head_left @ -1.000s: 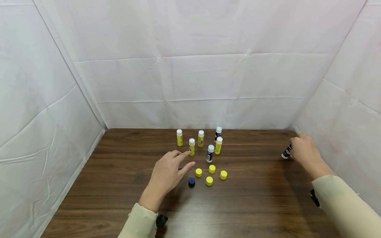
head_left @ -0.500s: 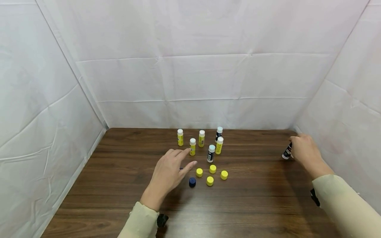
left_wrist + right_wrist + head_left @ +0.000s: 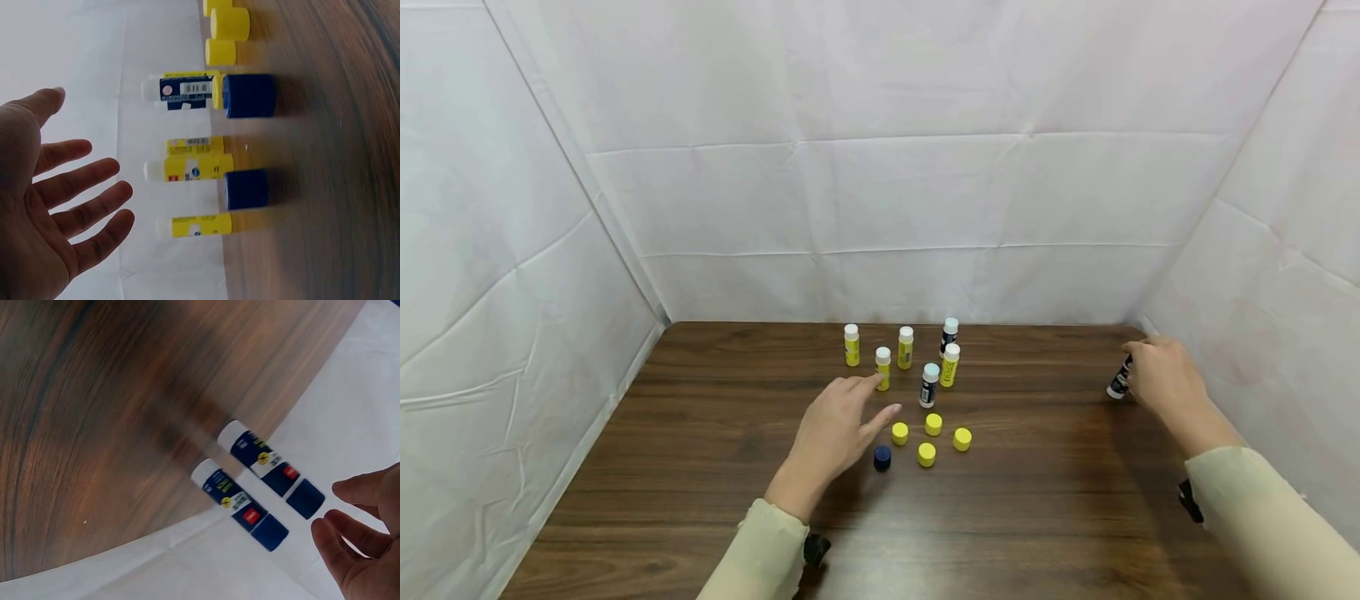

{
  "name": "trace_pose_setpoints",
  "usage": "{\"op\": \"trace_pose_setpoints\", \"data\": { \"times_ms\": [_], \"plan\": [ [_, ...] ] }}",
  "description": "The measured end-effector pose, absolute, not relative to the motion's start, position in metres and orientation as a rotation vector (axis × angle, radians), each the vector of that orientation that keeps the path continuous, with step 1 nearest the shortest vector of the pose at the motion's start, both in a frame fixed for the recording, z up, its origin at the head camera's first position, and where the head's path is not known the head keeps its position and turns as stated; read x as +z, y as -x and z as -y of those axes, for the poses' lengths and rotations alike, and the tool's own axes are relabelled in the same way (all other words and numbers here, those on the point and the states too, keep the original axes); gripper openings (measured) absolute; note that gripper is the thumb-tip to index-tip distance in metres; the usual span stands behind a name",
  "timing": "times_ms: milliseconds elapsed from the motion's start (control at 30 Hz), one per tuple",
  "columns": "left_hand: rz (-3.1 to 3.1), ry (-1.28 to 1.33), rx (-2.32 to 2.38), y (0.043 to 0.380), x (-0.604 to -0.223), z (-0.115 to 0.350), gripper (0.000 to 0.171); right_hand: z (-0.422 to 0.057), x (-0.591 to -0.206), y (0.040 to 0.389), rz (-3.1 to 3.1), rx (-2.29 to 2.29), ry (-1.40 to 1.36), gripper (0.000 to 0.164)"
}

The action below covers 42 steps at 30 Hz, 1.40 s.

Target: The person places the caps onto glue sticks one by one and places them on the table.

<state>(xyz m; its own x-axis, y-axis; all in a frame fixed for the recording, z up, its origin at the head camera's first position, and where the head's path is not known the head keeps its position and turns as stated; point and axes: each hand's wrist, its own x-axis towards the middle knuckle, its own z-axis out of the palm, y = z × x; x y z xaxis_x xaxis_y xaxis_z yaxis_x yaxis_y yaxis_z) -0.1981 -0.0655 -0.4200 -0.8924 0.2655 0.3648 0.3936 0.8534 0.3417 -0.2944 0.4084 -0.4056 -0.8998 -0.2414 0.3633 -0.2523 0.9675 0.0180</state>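
My left hand (image 3: 831, 425) hovers with fingers spread, in front of a yellow uncapped glue stick (image 3: 883, 369). In the left wrist view its fingers (image 3: 87, 175) hold nothing. Below it are two dark blue caps (image 3: 246, 189); one of them is hidden in the head view. At the far right my right hand (image 3: 1168, 379) is beside two capped navy glue sticks (image 3: 262, 459), which stand upright next to each other. Its thumb and fingertips lie just above one blue cap (image 3: 305, 499), apart by a small gap; contact cannot be made out.
Several uncapped glue sticks stand at the table's back middle, among them a navy one (image 3: 929, 386) and a yellow one (image 3: 950, 366). Several yellow caps (image 3: 927, 454) lie in front. White cloth walls (image 3: 917, 200) enclose the wooden table (image 3: 1000, 533) behind and at both sides.
My left hand has moved slightly right and now covers the dark blue cap seen earlier by its thumb. The right hand has barely shifted.
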Motion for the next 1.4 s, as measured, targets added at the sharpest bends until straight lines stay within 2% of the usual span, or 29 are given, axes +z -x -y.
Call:
{"op": "trace_pose_setpoints", "data": {
  "times_ms": [300,567,867,1233,1400],
  "plan": [
    [2.807,0.421,-0.727,0.210,-0.430,0.056,0.051,-0.374,-0.399,0.281,2.708,0.094,-0.375,0.035],
    [2.849,0.358,-0.784,0.213,-0.434,0.052,0.052,-0.339,-0.409,0.272,2.651,0.189,-0.420,0.027],
    [2.877,0.341,-0.751,0.212,-0.437,0.055,0.054,-0.277,-0.424,0.270,2.730,0.288,-0.439,0.036],
    [2.874,0.310,-0.771,0.209,-0.437,0.062,0.053,-0.197,-0.454,0.269,2.840,0.926,-0.372,0.045],
    [2.884,0.289,-0.789,0.208,-0.440,0.067,0.054,-0.175,-0.462,0.269,2.847,1.075,-0.346,0.047]
  ]
}}
